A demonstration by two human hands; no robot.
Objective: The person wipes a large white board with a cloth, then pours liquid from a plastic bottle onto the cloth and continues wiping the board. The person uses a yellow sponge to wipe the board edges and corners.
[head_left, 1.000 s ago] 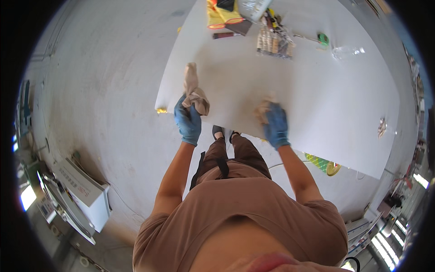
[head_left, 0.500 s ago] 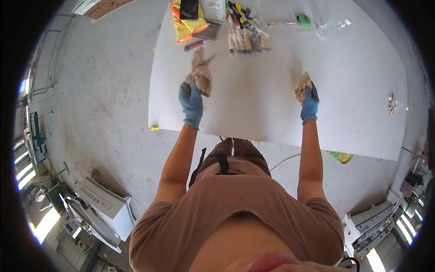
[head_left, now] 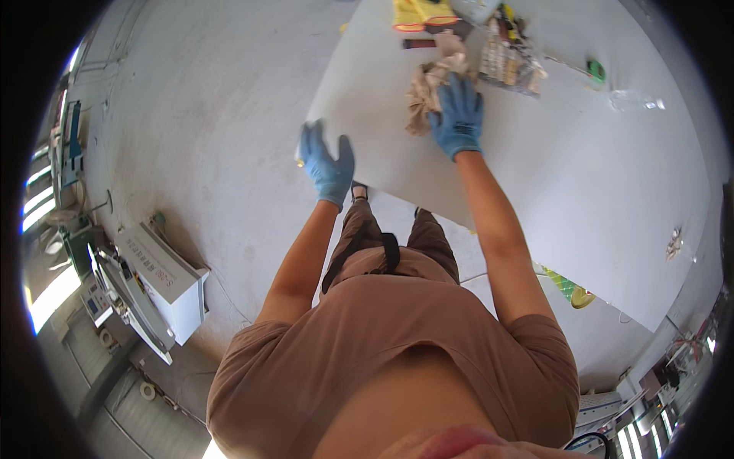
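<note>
My left hand (head_left: 329, 164), in a blue work glove, is at the left corner of the white table (head_left: 382, 153). Its fingers are spread with nothing in them. Further right, my right hand (head_left: 459, 115), gloved the same way, lies palm down with fingers stretched out at the edge of a crumpled beige cloth (head_left: 428, 84). Its palm is hidden, so how much cloth lies under it I cannot tell. The cloth is on the table, bunched near the far side, and reaches up toward a small dark red stick-shaped item (head_left: 418, 43).
Beyond the cloth lie yellow gloves (head_left: 424, 14), a clear bag of tubes (head_left: 508, 65), a green tape measure (head_left: 595, 70) and a clear plastic bottle (head_left: 638, 101). A crumpled scrap (head_left: 673, 243) sits at the table's right. A white machine (head_left: 160, 268) stands on the floor at left.
My left hand has let go of its cloth and opened at the table corner. My right hand has moved left across the table to the cloth heap. The view has turned left.
</note>
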